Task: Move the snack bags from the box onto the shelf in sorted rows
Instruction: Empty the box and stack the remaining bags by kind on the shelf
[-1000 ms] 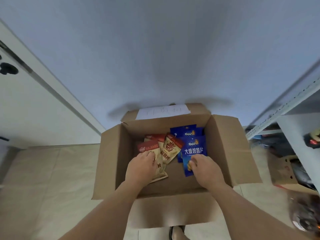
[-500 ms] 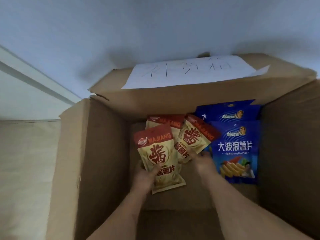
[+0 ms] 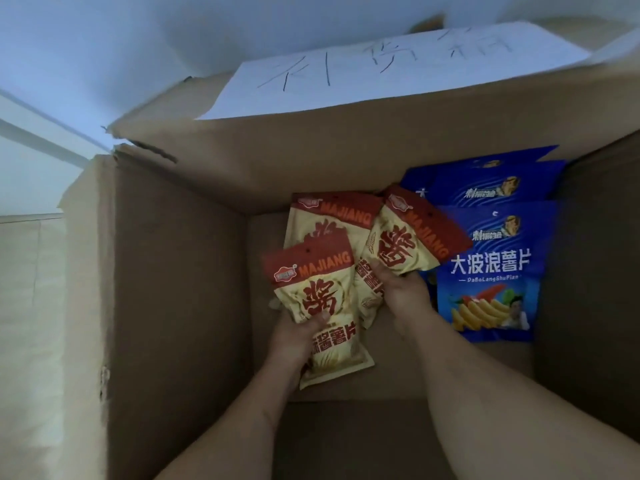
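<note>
Reaching down into the open cardboard box (image 3: 180, 306), both hands are holding snack bags. The left hand (image 3: 294, 336) is gripping a yellow bag (image 3: 322, 306) with a red top, thumb pressed across its front and fingers curled behind it. The right hand (image 3: 403, 289) is pinching the lower edge of a second yellow bag (image 3: 405, 244), which is tilting toward the right and overlapping the blue bags. A third yellow bag (image 3: 332, 220) is lying beneath these two, partly covered by both. At the right side of the box floor, a blue bag (image 3: 491, 271) is lying flat and facing up, with two more blue bags (image 3: 491, 183) stacked behind it against the far wall, only their upper parts showing. That is making three yellow bags and three blue ones in view. A white paper sheet (image 3: 381, 67) with handwritten characters is lying on the far flap. The box walls are crowding both forearms on either side. A pale floor (image 3: 31, 306) is showing to the left of the box.
</note>
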Demonstrator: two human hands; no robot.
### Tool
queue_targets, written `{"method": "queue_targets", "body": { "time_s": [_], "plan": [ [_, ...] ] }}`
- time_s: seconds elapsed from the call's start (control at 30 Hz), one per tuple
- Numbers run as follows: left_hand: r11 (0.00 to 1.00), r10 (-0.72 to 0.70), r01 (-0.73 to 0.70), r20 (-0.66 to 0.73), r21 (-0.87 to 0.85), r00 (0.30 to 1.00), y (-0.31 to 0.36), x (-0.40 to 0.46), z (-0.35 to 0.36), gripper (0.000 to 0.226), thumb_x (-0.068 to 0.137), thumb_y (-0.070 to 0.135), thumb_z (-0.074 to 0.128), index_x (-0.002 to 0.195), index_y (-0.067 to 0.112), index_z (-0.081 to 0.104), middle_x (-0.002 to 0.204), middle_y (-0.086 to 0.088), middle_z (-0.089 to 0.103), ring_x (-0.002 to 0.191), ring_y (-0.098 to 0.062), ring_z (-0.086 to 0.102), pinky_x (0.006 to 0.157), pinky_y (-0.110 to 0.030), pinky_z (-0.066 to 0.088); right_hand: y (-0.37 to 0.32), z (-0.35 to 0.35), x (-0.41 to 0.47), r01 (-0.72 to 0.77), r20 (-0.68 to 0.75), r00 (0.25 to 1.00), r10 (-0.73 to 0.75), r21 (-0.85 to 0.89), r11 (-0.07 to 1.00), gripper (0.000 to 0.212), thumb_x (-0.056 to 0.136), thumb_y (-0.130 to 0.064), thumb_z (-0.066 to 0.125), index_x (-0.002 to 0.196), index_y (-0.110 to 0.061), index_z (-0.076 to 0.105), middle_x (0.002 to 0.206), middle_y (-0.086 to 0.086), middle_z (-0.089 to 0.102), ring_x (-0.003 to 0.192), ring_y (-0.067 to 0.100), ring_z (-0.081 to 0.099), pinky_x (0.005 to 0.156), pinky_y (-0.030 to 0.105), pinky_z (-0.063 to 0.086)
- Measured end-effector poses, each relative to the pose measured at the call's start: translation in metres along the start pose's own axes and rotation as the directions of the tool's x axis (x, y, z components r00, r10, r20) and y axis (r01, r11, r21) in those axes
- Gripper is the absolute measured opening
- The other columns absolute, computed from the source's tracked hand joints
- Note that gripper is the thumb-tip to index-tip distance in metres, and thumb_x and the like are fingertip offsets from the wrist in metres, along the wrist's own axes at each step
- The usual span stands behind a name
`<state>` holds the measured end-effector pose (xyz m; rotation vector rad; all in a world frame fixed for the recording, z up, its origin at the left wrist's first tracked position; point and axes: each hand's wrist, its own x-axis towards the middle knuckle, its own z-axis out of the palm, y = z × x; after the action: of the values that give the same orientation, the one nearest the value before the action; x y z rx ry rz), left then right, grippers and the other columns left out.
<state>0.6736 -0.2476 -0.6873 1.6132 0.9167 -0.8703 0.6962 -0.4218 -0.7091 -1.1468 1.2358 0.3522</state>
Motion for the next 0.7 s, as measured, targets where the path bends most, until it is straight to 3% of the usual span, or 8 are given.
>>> {"method": "queue_targets", "body": {
  "time_s": [0.13,0.23,0.37,0.53,0.7],
  "plan": [
    [0.99,-0.059,0.036,0.167,0.135,0.984,0.007,-0.041,-0.008,0.026,0.09,0.026,0.074,0.114,0.029,0.065,0.106,0.002,0.077,0.097,-0.018,0.071,0.082,-0.037,0.055,-0.012,-0.036,-0.038,0.073,0.029,0.997,-0.074,0.036,0.997,0.023,0.092,-0.027,0.072,0.111,-0.021,0.062,0.099,-0.009,0.066,0.085,0.005,0.061,0.066,0.02,0.047],
    [0.976,-0.024,-0.035,0.269,0.214,0.963,0.027,-0.09,-0.013,0.024,0.089,0.028,0.073,0.112,0.028,0.066,0.102,0.007,0.077,0.096,-0.012,0.071,0.08,-0.031,0.052,-0.028,-0.073,-0.081,0.07,0.008,0.997,-0.071,0.091,0.993,0.017,0.088,-0.025,0.076,0.098,-0.024,0.063,0.099,-0.004,0.071,0.09,0.016,0.068,0.075,0.032,0.054],
    [0.939,0.053,-0.179,0.392,0.294,0.919,0.066,-0.163,-0.018,0.03,0.089,0.028,0.075,0.117,0.029,0.064,0.108,0.005,0.077,0.105,-0.019,0.071,0.102,-0.046,0.051,-0.057,-0.124,-0.159,0.142,-0.038,0.99,-0.138,0.159,0.977,0.029,0.084,-0.024,0.079,0.108,-0.022,0.064,0.102,-0.001,0.076,0.095,0.021,0.072,0.084,0.041,0.057],
    [0.869,0.132,-0.376,0.581,0.322,0.803,0.099,-0.262,-0.023,0.029,0.095,0.018,0.067,0.122,0.023,0.06,0.114,0.0,0.076,0.105,-0.024,0.073,0.097,-0.055,0.054,-0.073,-0.184,-0.275,0.297,-0.137,0.953,-0.271,0.237,0.925,0.032,0.083,-0.019,0.08,0.112,-0.015,0.067,0.105,0.003,0.077,0.098,0.025,0.074,0.093,0.046,0.056],
    [0.751,0.139,-0.563,0.751,0.345,0.646,0.097,-0.359,-0.033,0.026,0.094,0.021,0.069,0.12,0.023,0.064,0.113,-0.002,0.076,0.104,-0.027,0.073,0.098,-0.058,0.052,-0.05,-0.234,-0.403,0.429,-0.289,0.892,-0.349,0.294,0.854,0.02,0.085,-0.018,0.079,0.102,-0.016,0.069,0.103,0.006,0.077,0.09,0.023,0.074,0.076,0.038,0.058]
  ]
}}
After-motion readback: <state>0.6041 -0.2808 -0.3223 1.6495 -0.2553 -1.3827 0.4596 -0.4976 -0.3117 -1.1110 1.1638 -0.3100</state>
